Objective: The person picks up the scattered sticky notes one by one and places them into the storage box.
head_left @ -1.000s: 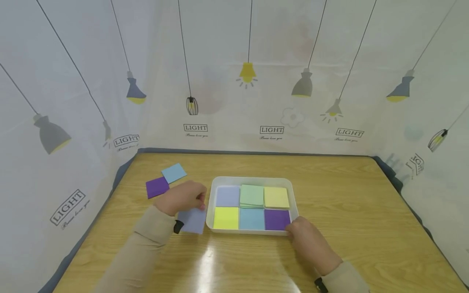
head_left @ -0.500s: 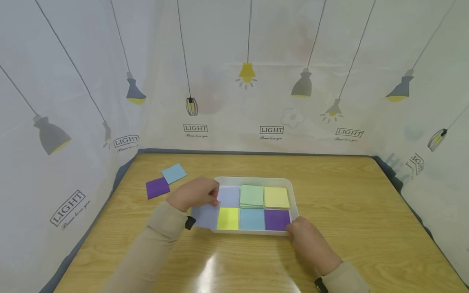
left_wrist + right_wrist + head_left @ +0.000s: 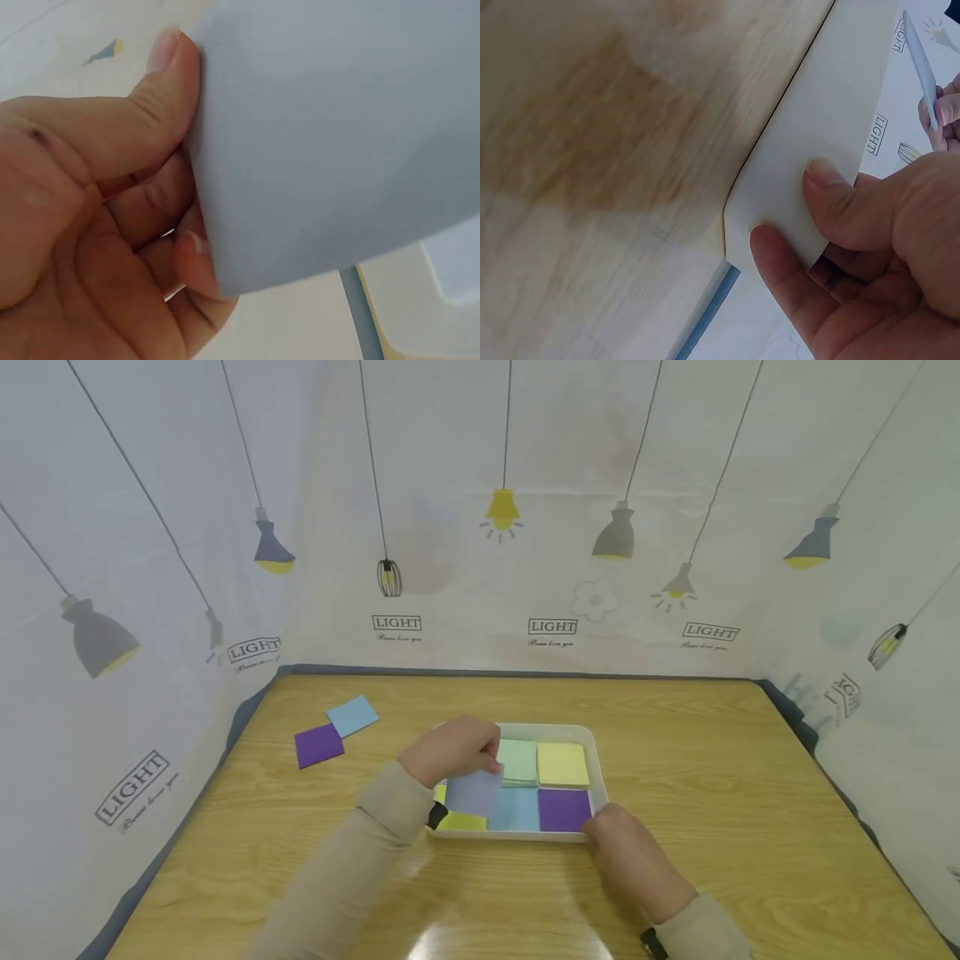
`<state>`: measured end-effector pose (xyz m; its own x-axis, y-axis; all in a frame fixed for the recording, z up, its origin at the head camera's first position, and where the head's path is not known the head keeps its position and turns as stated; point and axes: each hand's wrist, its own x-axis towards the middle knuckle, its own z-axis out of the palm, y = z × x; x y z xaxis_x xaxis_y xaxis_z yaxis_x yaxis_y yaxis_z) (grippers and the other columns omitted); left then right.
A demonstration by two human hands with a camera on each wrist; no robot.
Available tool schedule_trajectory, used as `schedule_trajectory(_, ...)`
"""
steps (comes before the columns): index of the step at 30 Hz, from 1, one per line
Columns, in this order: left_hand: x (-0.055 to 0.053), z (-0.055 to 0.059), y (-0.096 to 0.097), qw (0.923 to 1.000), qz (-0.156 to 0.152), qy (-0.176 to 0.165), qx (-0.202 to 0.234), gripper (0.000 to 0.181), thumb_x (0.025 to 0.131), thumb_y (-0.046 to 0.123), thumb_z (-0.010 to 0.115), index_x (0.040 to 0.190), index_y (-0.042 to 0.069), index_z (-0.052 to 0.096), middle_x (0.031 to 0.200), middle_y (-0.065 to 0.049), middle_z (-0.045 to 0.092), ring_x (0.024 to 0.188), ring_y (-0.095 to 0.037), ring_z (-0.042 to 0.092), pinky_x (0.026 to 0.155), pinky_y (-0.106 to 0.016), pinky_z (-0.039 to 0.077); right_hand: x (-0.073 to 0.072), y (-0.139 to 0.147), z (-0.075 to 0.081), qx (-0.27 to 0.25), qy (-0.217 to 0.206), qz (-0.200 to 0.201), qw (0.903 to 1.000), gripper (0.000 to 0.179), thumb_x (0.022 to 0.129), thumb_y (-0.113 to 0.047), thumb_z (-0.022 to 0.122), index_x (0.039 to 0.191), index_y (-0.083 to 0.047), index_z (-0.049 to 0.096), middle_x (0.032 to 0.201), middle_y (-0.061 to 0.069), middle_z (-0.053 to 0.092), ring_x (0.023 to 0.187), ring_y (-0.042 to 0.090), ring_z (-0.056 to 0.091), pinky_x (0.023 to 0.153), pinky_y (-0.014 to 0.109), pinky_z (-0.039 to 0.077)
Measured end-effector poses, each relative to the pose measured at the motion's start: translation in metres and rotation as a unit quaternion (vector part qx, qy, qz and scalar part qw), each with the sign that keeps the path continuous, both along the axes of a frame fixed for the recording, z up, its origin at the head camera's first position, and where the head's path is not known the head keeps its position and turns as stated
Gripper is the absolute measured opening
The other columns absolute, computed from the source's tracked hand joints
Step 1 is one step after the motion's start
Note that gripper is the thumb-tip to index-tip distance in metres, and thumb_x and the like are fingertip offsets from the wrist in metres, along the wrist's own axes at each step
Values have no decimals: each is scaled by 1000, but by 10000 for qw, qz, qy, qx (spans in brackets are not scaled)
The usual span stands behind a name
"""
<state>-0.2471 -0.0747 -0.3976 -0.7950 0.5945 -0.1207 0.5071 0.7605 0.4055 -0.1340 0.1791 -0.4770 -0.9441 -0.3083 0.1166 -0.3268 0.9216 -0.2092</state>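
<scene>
Now my left hand (image 3: 452, 749) has moved over the tray (image 3: 592, 745), pinching a pale blue paper (image 3: 474, 792). My right hand (image 3: 628, 852) grips the tray's near corner.

The head view looks down across the table (image 3: 750, 760) toward its far edge. Both wrist views sit very close; all three share the tray (image 3: 596, 743) (image 3: 832, 135), probably also (image 3: 420, 300).
</scene>
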Motion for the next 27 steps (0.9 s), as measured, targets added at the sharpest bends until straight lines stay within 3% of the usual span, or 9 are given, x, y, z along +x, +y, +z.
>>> schedule_trajectory(7,-1,-8,16,9997,-120,92,-169,25,90,32,75,78,18,59,75,7,61,67,-9,52,60,-24,44,0,-1,1,-17,-57,-9,10000,20,83,6,71,67,-7,67,67,3,53,64,13,47,59,30,48)
schedule_trajectory(17,-5,-10,29,9991,84,-291,-310,26,88,31,78,78,17,60,75,6,60,69,-9,52,63,-25,45,1,-1,2,-41,-3,29,10000,21,82,6,71,66,-7,67,66,3,54,63,13,48,58,30,48)
schedule_trajectory(27,-15,-24,54,9978,113,-397,-519,27,86,31,80,76,16,61,74,7,60,69,-9,53,61,-24,45,1,0,1,-25,140,40,9999,20,81,6,73,67,-7,69,67,3,56,64,12,50,58,29,50)
